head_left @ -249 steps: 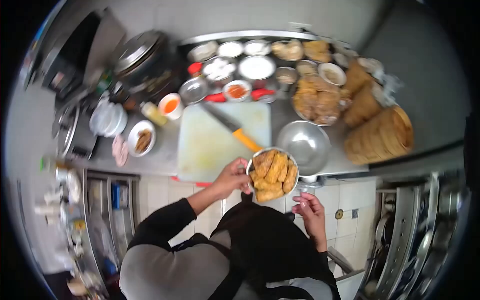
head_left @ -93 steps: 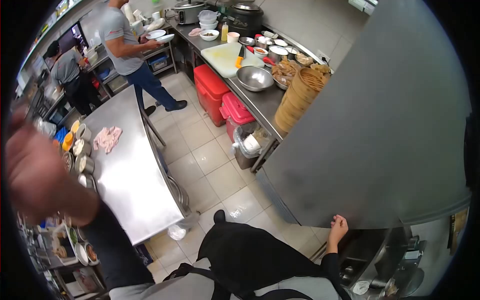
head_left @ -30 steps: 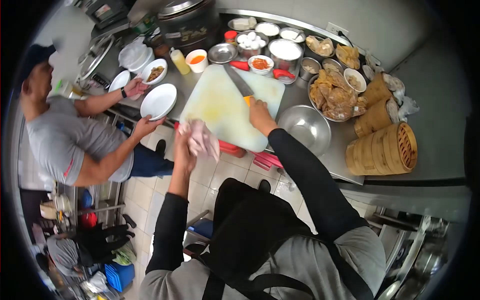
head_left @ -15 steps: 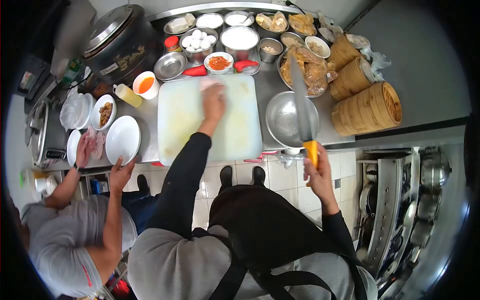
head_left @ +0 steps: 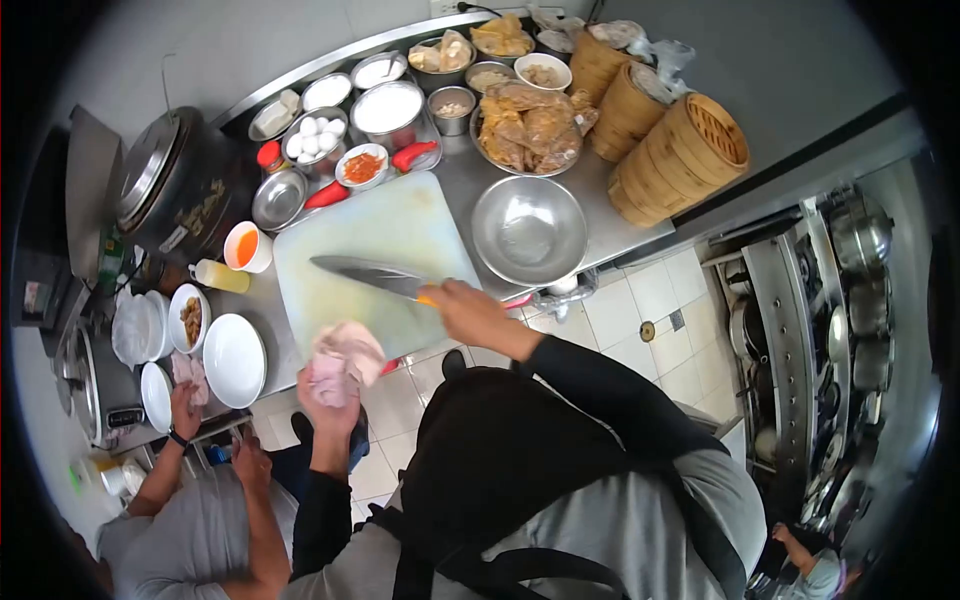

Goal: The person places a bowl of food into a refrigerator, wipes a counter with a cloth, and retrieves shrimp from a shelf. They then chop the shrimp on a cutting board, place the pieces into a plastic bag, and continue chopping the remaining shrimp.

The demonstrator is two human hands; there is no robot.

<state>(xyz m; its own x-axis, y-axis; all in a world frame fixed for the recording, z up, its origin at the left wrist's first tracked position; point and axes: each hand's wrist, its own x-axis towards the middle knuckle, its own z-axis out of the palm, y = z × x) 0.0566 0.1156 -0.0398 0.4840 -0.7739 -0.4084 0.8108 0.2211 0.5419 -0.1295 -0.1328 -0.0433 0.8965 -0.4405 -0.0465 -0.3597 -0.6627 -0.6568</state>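
Observation:
My left hand (head_left: 325, 408) is closed around a bunched pink cloth (head_left: 345, 360), held at the near left edge of the cutting board. My right hand (head_left: 470, 312) grips the yellow handle of a large knife (head_left: 370, 273). The knife's blade is over the white cutting board (head_left: 420, 225) and points left. An empty metal bowl (head_left: 530, 232) stands just right of the board. Red peppers (head_left: 326, 194) and a small bowl of chopped red food (head_left: 362, 167) sit beyond the board's far edge.
A co-worker's hands (head_left: 184, 408) are at the left, one on another pink cloth beside white bowls (head_left: 235, 360). Bamboo steamers (head_left: 680, 160) stand at the right. A pot (head_left: 180, 190) is at the left. Another person (head_left: 815, 565) appears at lower right.
My left hand has moved from the board's far side to its near left edge with the cloth. My right hand has brought the knife left over the board. The view has turned.

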